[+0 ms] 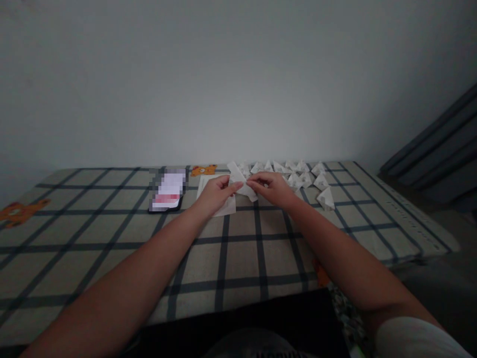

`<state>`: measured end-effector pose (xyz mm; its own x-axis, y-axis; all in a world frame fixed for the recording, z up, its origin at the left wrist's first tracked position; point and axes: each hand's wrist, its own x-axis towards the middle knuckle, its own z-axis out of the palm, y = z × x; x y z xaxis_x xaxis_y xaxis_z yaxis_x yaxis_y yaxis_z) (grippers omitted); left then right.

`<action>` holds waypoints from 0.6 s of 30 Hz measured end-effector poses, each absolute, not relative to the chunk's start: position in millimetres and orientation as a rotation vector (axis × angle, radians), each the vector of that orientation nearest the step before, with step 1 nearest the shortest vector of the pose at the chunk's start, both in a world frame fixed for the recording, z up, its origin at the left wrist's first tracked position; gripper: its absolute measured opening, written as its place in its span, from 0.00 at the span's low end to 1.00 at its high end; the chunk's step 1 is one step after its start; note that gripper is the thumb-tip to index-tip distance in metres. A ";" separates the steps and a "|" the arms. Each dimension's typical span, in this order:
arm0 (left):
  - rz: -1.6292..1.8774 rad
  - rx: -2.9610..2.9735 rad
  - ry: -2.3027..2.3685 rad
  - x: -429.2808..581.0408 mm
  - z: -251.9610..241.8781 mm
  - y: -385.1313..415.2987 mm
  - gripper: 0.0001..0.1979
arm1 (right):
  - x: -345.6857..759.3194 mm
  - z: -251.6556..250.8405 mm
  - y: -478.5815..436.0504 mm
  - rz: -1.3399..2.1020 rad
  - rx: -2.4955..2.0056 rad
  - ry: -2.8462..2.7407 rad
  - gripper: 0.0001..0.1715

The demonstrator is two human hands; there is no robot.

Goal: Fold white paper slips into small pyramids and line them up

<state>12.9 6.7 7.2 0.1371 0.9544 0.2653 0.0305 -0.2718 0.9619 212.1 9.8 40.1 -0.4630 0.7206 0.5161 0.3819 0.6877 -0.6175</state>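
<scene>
A partly folded white paper (238,175) is held up between my two hands above the checked cloth. My left hand (216,193) pinches its lower left side, thumb on top. With thumb and fingertips, my right hand (271,186) grips the right edge of the same paper. Under and beside my left hand lie flat white sheets (225,208). Behind and to the right of my right hand, several small folded paper pieces (321,181) stand in loose rows, some hidden by the hand.
A phone (169,191) with a lit, blurred screen lies left of the sheets. The checked cloth (238,258) covers the table up to a plain wall (238,84). Dark draped fabric (439,134) hangs at the far right.
</scene>
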 end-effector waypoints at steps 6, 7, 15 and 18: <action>1.375 1.341 1.021 21.3 6.1 4.6 0.24 | 210.5 36.3 10.9 0.522 -0.839 -2.105 0.12; 1.392 1.307 1.016 22.3 6.2 4.2 0.25 | 210.4 35.1 11.7 0.553 -0.825 -2.102 0.12; 1.365 1.328 0.769 25.3 11.2 -4.0 0.22 | 210.7 29.3 15.7 0.719 -0.749 -2.063 0.15; 1.326 1.335 0.744 25.6 13.1 -7.4 0.24 | 210.7 30.5 14.4 0.652 -0.762 -2.082 0.14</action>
<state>25.6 -7.4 13.1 0.1879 0.9382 0.2907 -0.2405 -0.2430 0.9397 210.7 14.4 30.5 -0.4922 0.7060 0.5092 0.2892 0.6844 -0.6693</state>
